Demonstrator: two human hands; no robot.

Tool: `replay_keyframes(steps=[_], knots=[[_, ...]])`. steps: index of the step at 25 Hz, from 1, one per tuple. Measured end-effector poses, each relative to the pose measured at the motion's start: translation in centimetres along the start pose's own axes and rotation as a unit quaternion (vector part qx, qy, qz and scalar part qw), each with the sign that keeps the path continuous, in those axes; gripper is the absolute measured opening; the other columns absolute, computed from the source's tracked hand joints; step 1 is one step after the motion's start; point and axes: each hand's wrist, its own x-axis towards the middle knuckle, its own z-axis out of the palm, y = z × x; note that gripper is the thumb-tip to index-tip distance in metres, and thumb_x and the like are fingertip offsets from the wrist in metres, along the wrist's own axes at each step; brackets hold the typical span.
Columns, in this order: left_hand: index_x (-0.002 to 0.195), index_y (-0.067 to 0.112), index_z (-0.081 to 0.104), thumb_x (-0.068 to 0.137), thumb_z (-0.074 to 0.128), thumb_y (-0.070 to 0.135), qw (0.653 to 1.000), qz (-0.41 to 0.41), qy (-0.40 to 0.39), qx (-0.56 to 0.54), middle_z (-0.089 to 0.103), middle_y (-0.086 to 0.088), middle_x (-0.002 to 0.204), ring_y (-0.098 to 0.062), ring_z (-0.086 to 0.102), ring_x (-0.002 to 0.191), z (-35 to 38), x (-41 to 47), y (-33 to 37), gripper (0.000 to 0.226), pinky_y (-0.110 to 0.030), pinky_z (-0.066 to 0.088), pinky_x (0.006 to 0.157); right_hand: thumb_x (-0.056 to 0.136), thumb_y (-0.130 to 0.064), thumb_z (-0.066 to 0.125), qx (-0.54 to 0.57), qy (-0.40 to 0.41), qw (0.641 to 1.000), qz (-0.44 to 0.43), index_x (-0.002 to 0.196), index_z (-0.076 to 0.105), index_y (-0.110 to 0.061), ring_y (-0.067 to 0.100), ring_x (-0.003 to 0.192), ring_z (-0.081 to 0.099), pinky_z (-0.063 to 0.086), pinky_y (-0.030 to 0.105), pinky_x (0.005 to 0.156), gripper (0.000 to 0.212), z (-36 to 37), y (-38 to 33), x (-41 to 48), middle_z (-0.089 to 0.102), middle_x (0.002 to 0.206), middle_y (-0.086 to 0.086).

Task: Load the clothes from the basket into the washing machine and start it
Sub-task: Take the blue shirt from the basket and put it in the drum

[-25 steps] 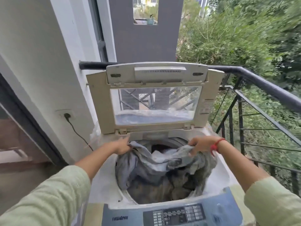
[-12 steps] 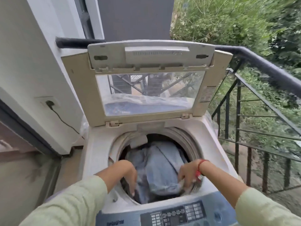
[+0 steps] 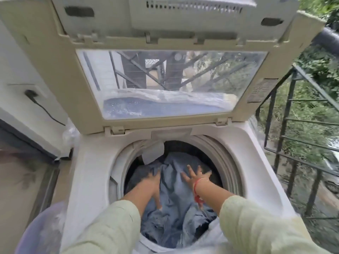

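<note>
A white top-loading washing machine [image 3: 88, 162] fills the view, its lid [image 3: 60, 74] standing upright behind the round drum opening. Blue-grey clothes [image 3: 176, 204] lie bunched inside the drum. My left hand [image 3: 153, 182] is down in the drum, palm on the cloth, fingers blurred. My right hand [image 3: 192, 174], with a red thread at the wrist, lies flat on the cloth with fingers spread. Both pale green sleeves cover the front rim and the control panel. A lilac curved edge, perhaps the basket [image 3: 36, 228], shows at bottom left.
A white wall with a socket and black plug [image 3: 30, 93] stands at left. A black metal railing [image 3: 286, 125] runs along the right, with greenery beyond. Clear plastic wrap [image 3: 68, 136] hangs at the machine's left side.
The grey-blue garment went from held over the opening to lying in the drum. Both hands let go and now press flat on it. The camera has moved closer and lower.
</note>
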Motion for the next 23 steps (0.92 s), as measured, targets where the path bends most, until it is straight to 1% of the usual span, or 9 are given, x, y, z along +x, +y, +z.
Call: replay_keyframes(steps=[3, 6, 9, 13, 15, 17, 18, 20, 23], knots=[[0.131, 0.034, -0.04, 0.069, 0.081, 0.04, 0.994, -0.061, -0.09, 0.024, -0.033, -0.014, 0.15, -0.044, -0.004, 0.142, 4.2, 3.9, 0.9, 0.136, -0.063, 0.021, 0.109, 0.075, -0.033, 0.076, 0.027, -0.047, 0.998, 0.027, 0.145, -0.023, -0.033, 0.044, 0.141, -0.017, 0.011, 0.075, 0.104, 0.121, 2.8, -0.6, 4.4, -0.035, 0.151, 0.002], [0.141, 0.03, -0.031, 0.075, 0.075, 0.041, 0.992, -0.11, -0.056, -0.009, -0.036, -0.01, 0.149, -0.048, -0.017, 0.138, 6.7, 6.8, 0.1, 0.125, -0.068, 0.012, 0.106, 0.078, -0.031, 0.074, 0.088, -0.047, 0.994, 0.051, 0.144, -0.023, -0.037, 0.046, 0.14, -0.015, 0.013, 0.075, 0.102, 0.117, 5.1, -0.7, 8.4, -0.034, 0.152, 0.0], [0.138, 0.035, -0.034, 0.062, 0.084, 0.041, 0.985, -0.159, -0.037, -0.06, -0.039, -0.008, 0.148, -0.047, -0.014, 0.139, 7.7, 11.0, -1.2, 0.14, -0.072, 0.018, 0.103, 0.075, -0.032, 0.077, 0.103, -0.04, 0.991, 0.073, 0.143, -0.026, -0.037, 0.05, 0.139, -0.015, 0.015, 0.074, 0.101, 0.123, 6.5, -0.3, 11.7, -0.034, 0.152, 0.003], [0.14, 0.036, -0.03, 0.064, 0.084, 0.035, 0.984, -0.168, -0.022, -0.052, -0.034, -0.008, 0.151, -0.046, -0.009, 0.14, 7.7, 12.9, -0.9, 0.137, -0.072, 0.017, 0.102, 0.088, -0.031, 0.061, 0.048, -0.013, 0.995, 0.085, 0.145, -0.022, -0.035, 0.048, 0.141, -0.005, 0.009, 0.072, 0.105, 0.101, 7.0, -0.3, 13.5, -0.02, 0.157, 0.008], [0.145, 0.035, -0.017, 0.073, 0.078, 0.032, 0.983, -0.167, -0.031, -0.064, -0.023, -0.008, 0.155, -0.044, 0.0, 0.141, 7.0, 11.7, -0.6, 0.12, -0.071, 0.019, 0.102, 0.086, -0.035, 0.062, 0.034, -0.028, 0.997, 0.068, 0.148, -0.016, -0.032, 0.044, 0.143, 0.003, 0.014, 0.07, 0.106, 0.1, 6.4, -0.2, 12.6, -0.009, 0.159, 0.009], [0.143, 0.022, 0.026, 0.07, 0.08, 0.034, 0.989, -0.125, -0.068, -0.05, 0.02, -0.012, 0.153, -0.036, 0.031, 0.135, 5.3, 9.5, -0.7, 0.092, -0.059, 0.033, 0.101, 0.078, -0.029, 0.07, 0.045, -0.062, 0.997, 0.019, 0.151, 0.008, -0.023, 0.033, 0.141, 0.025, 0.029, 0.057, 0.108, 0.096, 4.4, 0.7, 10.9, 0.018, 0.157, 0.008], [0.126, 0.017, 0.047, 0.068, 0.079, 0.038, 0.993, -0.083, -0.079, -0.038, 0.044, -0.011, 0.136, -0.031, 0.047, 0.122, 3.9, 7.7, -0.7, 0.069, -0.05, 0.041, 0.098, 0.073, -0.022, 0.073, 0.053, -0.065, 0.996, -0.015, 0.147, 0.027, -0.018, 0.028, 0.133, 0.041, 0.039, 0.049, 0.104, 0.087, 2.9, 1.4, 9.7, 0.036, 0.149, 0.008], [0.107, 0.015, 0.057, 0.072, 0.071, 0.047, 0.999, 0.002, -0.004, -0.047, 0.06, -0.01, 0.115, -0.027, 0.058, 0.104, 1.6, 3.5, -0.8, 0.05, -0.039, 0.05, 0.088, 0.07, -0.017, 0.073, 0.101, -0.007, 0.993, -0.06, 0.124, 0.057, -0.01, 0.025, 0.113, 0.06, 0.052, 0.04, 0.092, 0.057, -0.4, 2.4, 6.0, 0.061, 0.125, 0.01], [0.122, 0.023, 0.054, 0.081, 0.061, 0.049, 0.964, 0.096, 0.207, -0.139, 0.06, -0.001, 0.119, -0.022, 0.057, 0.109, -1.5, -4.7, -1.3, 0.049, -0.034, 0.048, 0.087, 0.08, -0.027, 0.067, 0.236, 0.153, 0.952, -0.125, 0.117, 0.055, -0.015, 0.026, 0.118, 0.055, 0.047, 0.035, 0.094, 0.04, -3.5, 1.8, -1.3, 0.059, 0.124, 0.007]])
